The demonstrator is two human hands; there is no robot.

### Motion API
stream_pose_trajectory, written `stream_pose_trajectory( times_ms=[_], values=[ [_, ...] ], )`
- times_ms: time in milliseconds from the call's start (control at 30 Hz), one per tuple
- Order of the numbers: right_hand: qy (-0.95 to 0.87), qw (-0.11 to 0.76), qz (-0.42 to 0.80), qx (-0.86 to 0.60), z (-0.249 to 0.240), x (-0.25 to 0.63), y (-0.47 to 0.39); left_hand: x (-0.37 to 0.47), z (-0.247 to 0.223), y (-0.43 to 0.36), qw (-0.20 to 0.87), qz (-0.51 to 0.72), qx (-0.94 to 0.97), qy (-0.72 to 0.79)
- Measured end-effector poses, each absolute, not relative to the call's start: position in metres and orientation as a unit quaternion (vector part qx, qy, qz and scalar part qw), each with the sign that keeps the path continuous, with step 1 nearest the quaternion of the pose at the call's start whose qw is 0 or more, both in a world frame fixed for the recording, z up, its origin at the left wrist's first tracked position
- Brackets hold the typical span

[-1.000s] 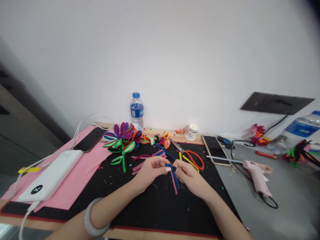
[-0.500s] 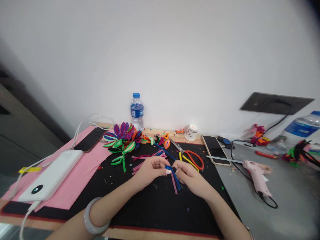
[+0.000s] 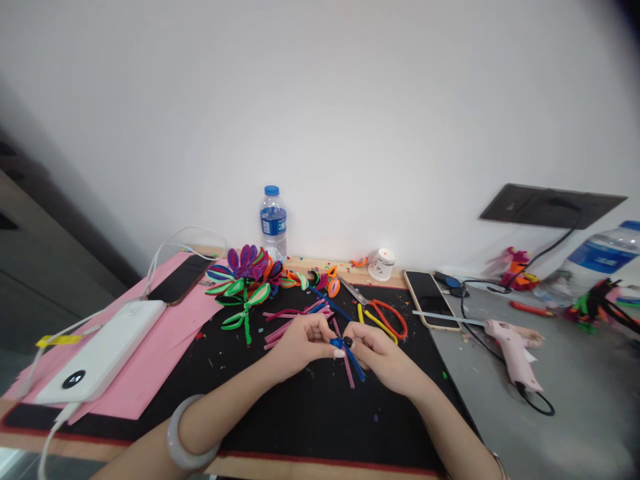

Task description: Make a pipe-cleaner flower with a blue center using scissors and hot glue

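Observation:
Between my fingertips, above the black mat (image 3: 300, 427), is a blue pipe cleaner (image 3: 355, 364) with a small bent part at its top. My left hand (image 3: 307, 348) pinches that bent part from the left. From the right, my right hand (image 3: 375, 350) grips the same blue pipe cleaner close to the bend. A pink pipe cleaner (image 3: 349, 371) runs behind it; whether it is held or lies on the mat I cannot tell. More pink pipe cleaners (image 3: 280, 313) lie just beyond my left hand. Scissors with orange handles (image 3: 390, 319) rest beyond my right hand.
Colourful pipe-cleaner flowers (image 3: 245, 267) lie at the back, by a water bottle (image 3: 273, 223). A paper cup (image 3: 382, 265) stands near the wall. On the right are a phone (image 3: 431, 297) and pink glue gun (image 3: 513, 353); on the left, a white power bank (image 3: 105, 353).
My fingers have shifted slightly around the bend of the blue pipe cleaner, and its lower ends have swung a little to the right. More of the pink one shows above my fingers.

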State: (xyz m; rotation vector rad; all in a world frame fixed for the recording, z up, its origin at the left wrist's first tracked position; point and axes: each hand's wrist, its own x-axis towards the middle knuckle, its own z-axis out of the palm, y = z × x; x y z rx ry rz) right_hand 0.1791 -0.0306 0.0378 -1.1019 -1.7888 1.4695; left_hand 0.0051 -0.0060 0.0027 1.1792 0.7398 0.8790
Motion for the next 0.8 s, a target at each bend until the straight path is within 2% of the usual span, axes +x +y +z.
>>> stream_pose_trajectory(
  times_ms=[500, 800],
  values=[
    [-0.690, 0.273, 0.531, -0.410, 0.0396, 0.1788, -0.0308, 0.0072, 0.0047, -0.0068, 0.678, 0.388, 0.530, 0.331],
    [-0.746, 0.258, 0.433, -0.436, 0.0414, 0.1822, -0.0256, 0.0068, 0.0050, -0.0078, 0.674, 0.386, 0.532, 0.338]
  ],
)
